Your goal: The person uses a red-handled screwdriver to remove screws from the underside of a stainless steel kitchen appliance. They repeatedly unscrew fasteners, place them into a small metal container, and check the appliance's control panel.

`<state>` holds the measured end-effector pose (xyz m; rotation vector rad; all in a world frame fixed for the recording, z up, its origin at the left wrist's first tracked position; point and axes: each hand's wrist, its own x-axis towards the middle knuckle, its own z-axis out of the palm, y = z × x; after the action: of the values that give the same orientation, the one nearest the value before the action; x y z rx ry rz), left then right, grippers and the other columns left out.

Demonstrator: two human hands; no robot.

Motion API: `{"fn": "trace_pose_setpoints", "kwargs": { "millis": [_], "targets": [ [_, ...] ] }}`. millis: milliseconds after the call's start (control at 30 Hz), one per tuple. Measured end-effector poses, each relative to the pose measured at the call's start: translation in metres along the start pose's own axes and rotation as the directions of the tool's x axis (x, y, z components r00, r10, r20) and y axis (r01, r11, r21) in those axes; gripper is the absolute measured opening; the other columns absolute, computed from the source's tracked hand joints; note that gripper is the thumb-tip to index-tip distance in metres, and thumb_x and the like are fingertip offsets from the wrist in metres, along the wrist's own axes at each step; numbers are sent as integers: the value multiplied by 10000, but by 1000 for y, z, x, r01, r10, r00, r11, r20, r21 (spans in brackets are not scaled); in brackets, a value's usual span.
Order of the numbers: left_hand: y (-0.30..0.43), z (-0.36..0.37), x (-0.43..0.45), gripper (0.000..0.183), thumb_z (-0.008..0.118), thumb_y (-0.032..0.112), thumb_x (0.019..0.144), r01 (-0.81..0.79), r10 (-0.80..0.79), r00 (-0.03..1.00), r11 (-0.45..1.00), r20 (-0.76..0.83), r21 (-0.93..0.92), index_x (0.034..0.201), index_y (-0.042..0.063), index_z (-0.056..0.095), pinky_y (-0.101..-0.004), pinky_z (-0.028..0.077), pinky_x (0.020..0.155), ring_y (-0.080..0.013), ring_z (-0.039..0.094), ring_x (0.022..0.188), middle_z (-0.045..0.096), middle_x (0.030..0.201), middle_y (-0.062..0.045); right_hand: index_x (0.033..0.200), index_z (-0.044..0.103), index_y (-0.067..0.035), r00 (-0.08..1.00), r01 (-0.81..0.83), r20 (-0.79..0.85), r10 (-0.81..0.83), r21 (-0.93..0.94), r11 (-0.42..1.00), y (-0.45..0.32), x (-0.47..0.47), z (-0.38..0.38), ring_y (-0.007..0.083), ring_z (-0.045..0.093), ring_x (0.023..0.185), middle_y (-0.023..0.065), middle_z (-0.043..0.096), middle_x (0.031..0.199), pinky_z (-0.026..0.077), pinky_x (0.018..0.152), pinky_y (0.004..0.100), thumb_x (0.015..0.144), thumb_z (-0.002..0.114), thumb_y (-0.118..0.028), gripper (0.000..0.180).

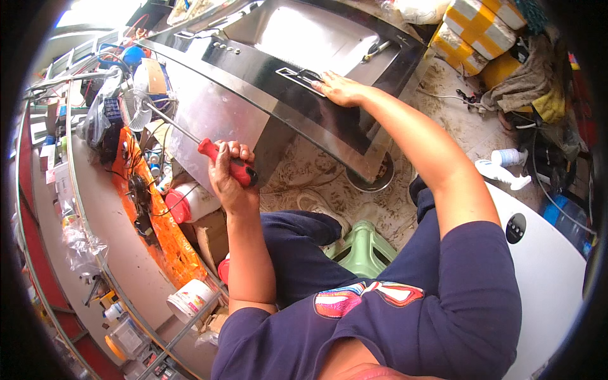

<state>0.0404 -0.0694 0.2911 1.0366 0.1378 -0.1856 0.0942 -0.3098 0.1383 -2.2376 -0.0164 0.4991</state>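
Note:
My left hand (233, 173) is closed around the red and black handle of a long-shafted screwdriver (209, 146), whose shaft points up and left. The shaft's far end lies in front of a small white fan guard (137, 110). Flat on a large dark glass-and-metal appliance panel (237, 85) rests my right hand (339, 89), fingers spread beside a rectangular framed fitting (297, 80). The panel has a row of small round buttons (226, 47) and a recessed steel tray (304, 35). In the recess lies a small tool or brush (376, 51), too small to name surely.
A green plastic stool (363, 251) stands between my legs. Left are a metal shelf rack (78, 190), an orange sack (166, 237) and a red-lidded white tub (190, 203). Taped foam boxes (475, 33), white bottles (503, 173) and a white appliance panel (536, 247) are at right.

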Motion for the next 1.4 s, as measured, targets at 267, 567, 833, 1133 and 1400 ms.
{"fn": "trace_pose_setpoints", "kwargs": {
  "millis": [267,567,833,1133,1400],
  "targets": [
    [1,11,7,107,505,133,858,25,-21,999,995,41,-100,873,50,440,-260,385,633,-141,429,683,436,742,-42,1308,153,82,1000,23,-5,-23,8,1000,-8,-9,2,327,209,1276,234,195,1369,213,1039,382,870,188,-563,780],
    [-10,40,23,113,540,37,814,-241,250,968,870,37,430,877,56,449,-253,387,729,-110,464,766,512,862,-57,1274,306,50,951,174,-287,-114,193,966,-3,16,-26,267,232,1279,198,273,1354,182,1046,326,893,290,-499,669],
    [-20,60,60,243,559,45,807,-325,326,938,717,116,616,1037,13,488,-183,349,703,-52,427,737,480,907,-4,1301,222,68,897,319,-381,-223,211,924,-29,45,9,305,166,1296,226,191,1376,143,1060,348,860,213,-586,788],
    [-23,50,59,233,528,95,819,-297,291,953,840,85,454,1032,19,475,-311,369,922,-184,432,1106,460,1178,-119,1299,289,17,858,309,-456,-234,95,946,-34,35,16,268,216,1286,183,276,1357,162,1046,358,903,282,-460,620],
    [-23,49,59,192,537,78,806,-289,299,953,868,38,405,984,36,476,-308,414,875,-154,475,1025,442,1195,-115,1239,379,25,787,380,-541,-295,50,924,-35,41,21,306,290,1241,204,355,1300,215,1023,359,912,299,-416,555]
  ]
}}
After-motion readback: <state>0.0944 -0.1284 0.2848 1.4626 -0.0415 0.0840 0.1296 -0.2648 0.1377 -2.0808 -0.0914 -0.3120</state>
